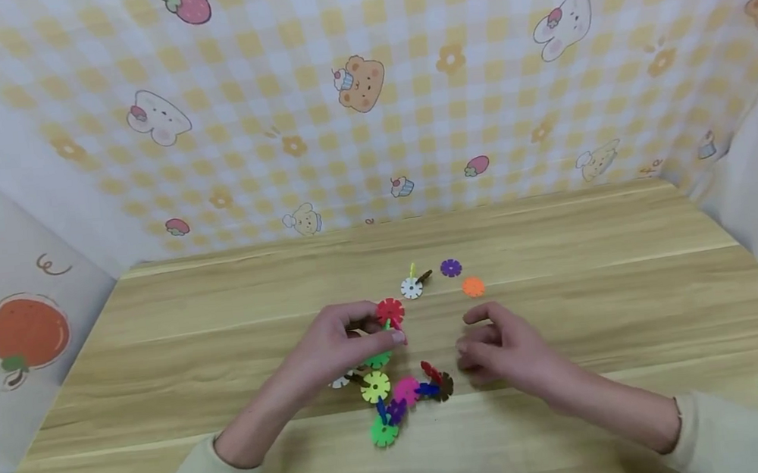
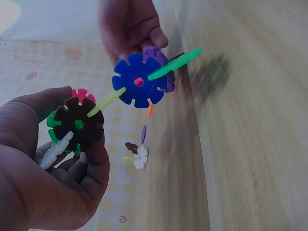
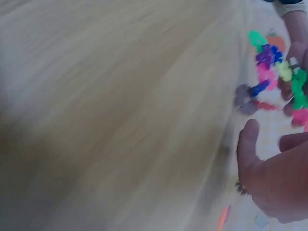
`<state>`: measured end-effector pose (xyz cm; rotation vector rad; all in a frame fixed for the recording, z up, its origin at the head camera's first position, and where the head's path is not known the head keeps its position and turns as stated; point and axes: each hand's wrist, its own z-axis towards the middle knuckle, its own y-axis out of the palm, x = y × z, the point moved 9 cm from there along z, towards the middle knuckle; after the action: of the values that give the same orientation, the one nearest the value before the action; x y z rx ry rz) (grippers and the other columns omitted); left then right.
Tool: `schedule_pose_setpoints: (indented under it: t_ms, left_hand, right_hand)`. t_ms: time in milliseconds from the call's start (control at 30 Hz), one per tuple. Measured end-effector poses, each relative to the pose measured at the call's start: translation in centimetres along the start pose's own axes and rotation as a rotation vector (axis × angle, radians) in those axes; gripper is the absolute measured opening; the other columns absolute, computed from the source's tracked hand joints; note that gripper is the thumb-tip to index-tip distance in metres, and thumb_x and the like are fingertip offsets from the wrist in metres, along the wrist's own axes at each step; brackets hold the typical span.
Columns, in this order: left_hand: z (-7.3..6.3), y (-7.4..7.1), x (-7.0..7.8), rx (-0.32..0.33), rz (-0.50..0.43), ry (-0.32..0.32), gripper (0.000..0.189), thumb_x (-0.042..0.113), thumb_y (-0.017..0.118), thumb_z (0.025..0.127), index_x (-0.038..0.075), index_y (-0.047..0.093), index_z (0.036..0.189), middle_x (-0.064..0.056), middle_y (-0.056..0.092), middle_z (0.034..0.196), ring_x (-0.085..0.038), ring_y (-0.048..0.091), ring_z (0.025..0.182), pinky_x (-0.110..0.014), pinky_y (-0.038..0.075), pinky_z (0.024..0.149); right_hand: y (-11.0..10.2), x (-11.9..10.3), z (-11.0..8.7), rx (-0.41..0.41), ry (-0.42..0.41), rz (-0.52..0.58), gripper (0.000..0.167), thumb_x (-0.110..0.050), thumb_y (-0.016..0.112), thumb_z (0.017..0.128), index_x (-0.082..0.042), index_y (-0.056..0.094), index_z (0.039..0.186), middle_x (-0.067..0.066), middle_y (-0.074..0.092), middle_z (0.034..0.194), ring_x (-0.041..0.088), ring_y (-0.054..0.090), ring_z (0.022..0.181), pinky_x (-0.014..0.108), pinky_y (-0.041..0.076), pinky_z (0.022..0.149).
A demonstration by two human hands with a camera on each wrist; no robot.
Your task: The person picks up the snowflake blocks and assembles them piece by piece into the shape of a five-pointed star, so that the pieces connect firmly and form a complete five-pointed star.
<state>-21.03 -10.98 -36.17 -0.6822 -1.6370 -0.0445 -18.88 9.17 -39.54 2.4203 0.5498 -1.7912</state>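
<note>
My left hand (image 1: 324, 348) grips a chain of interlocked snowflake discs between thumb and fingers. At its upper end is a red disc (image 1: 390, 310); yellow (image 1: 370, 391), pink (image 1: 406, 391) and green (image 1: 385, 434) discs hang lower, with a brown disc (image 1: 445, 388) towards the right. In the left wrist view, a dark brown disc (image 2: 89, 132) sits by the palm and a blue disc (image 2: 126, 79) farther out. My right hand (image 1: 509, 349) is just right of the chain, its fingers loosely bent and holding nothing; a gap separates it from the brown disc.
Behind the hands on the wooden table (image 1: 594, 261) lie a purple disc (image 1: 450, 268), an orange disc (image 1: 473, 287) and a small cluster with a white disc (image 1: 411, 288). A checked cloth (image 1: 409, 127) stands at the table's back edge, with pale walls at both sides.
</note>
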Motion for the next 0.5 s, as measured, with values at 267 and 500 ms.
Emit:
schedule_pose_setpoints:
  t_ms: [267, 500]
  left_hand:
    - [-0.4, -0.8, -0.2, 0.022, 0.017, -0.017, 0.025, 0.034, 0.079, 0.09, 0.012, 0.072, 0.098, -0.005, 0.067, 0.089, -0.021, 0.056, 0.079, -0.03, 0.051, 0.064]
    - [-0.3, -0.8, -0.2, 0.033, -0.003, -0.033, 0.027, 0.034, 0.079, 0.09, 0.01, 0.071, 0.098, -0.005, 0.063, 0.084, -0.02, 0.055, 0.076, -0.029, 0.049, 0.062]
  right_hand:
    - [-4.2, 0.2, 3.0, 0.136, -0.031, -0.2, 0.07, -0.003, 0.074, 0.086, 0.008, 0.032, 0.141, 0.026, 0.044, 0.131, 0.019, 0.064, 0.07, 0.035, 0.062, 0.063]
    - [-5.2, -0.7, 6.7, 0.135, -0.031, -0.195, 0.091, 0.002, 0.069, 0.085, 0.006, 0.013, 0.156, 0.022, 0.037, 0.126, 0.015, 0.047, 0.061, 0.028, 0.047, 0.05]
